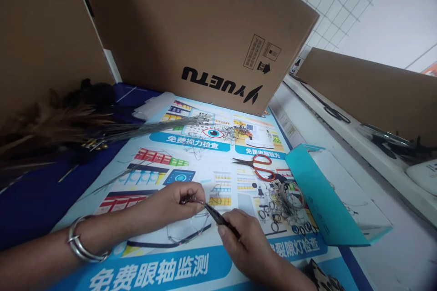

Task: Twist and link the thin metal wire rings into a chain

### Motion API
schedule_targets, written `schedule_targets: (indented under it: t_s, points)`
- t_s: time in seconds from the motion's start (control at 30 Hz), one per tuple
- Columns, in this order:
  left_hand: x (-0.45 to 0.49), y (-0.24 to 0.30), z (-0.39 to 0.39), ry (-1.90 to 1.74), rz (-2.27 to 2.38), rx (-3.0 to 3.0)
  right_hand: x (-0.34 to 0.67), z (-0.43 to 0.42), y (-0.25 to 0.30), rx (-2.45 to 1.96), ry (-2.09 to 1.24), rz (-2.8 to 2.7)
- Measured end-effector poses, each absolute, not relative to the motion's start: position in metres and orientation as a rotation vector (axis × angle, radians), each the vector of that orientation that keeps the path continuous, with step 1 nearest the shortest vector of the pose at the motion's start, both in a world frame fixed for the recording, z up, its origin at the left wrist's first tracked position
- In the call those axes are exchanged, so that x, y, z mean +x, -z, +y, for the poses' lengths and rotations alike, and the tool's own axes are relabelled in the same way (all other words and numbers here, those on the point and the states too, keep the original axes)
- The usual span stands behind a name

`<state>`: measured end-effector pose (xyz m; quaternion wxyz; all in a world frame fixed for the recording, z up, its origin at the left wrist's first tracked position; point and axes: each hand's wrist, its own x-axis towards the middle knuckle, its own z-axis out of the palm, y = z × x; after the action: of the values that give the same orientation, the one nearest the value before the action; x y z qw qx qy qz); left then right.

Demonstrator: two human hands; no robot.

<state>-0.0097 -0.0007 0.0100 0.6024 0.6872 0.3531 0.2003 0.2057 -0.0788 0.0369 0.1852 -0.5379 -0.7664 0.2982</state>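
My left hand (180,202) pinches a thin wire piece threaded with small beads; its loop (186,240) hangs below the fingers over the printed sheet. My right hand (244,236) is wrapped round the handles of dark needle-nose pliers (216,216). The pliers' tip meets the beaded wire right at my left fingertips. Whether the jaws are closed on the wire is too small to tell. Beyond my hands lie scissors (262,167) with red-orange handles. To their right is a heap of wire rings and coiled wire (285,204).
A teal open box (324,200) with wire bits inside stands at the right. Straight wires (160,125) and feathery brown stems (44,122) lie at the left. A large cardboard box (191,27) walls off the back. The printed sheet (153,263) covers the table.
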Motion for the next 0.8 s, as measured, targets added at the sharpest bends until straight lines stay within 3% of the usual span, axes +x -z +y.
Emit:
schedule_targets:
  t_s: [0.8]
  points:
    - [-0.0079,-0.0081,-0.0004,-0.448,0.832,1.437,0.2057,-0.0766,-0.0299,-1.491,-0.626,-2.240]
